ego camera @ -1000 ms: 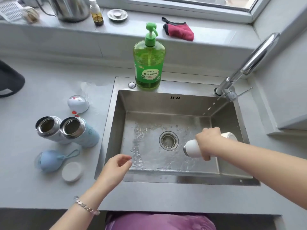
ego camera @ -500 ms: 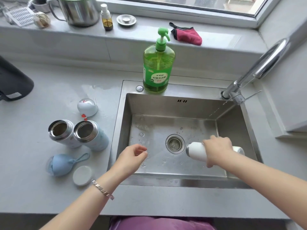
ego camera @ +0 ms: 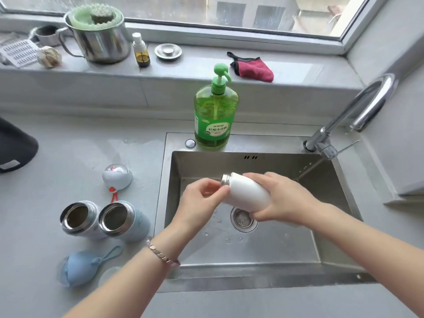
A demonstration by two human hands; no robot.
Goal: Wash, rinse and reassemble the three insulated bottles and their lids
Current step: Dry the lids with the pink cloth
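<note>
Hands have met over the sink [ego camera: 229, 286]. A second ago the left hand [ego camera: 202, 196] hung loose by the near rim, well apart from the white bottle [ego camera: 249, 191]. Now its curled fingers and thumb pinch the bottle's steel neck. The right hand [ego camera: 284, 200] is wrapped round the body. It has lifted the bottle from low on the right of the basin to above the drain [ego camera: 243, 222]. The bottle is tilted with its open mouth up and to the left. Only scattered drops show on the basin floor, and no water runs.

I judge that this bottle has been tipped out and is now being checked or wiped at the mouth. That would make it the last of the three to be rinsed.

On the worktop to the left, the blue lid [ego camera: 75, 269] lies nearest. Beyond it stand one open bottle [ego camera: 79, 218] and a second [ego camera: 120, 218], side by side and touching. The white domed lid [ego camera: 117, 177] sits further back, near them.

None of the bottles has a lid on, so all the reassembly remains to be done. The white bottle probably needs a place beside the other two first.

Soap [ego camera: 215, 118] stands on the sink's back ledge. The tap [ego camera: 362, 104] arcs at the right, its spout turned off to the side.
</note>
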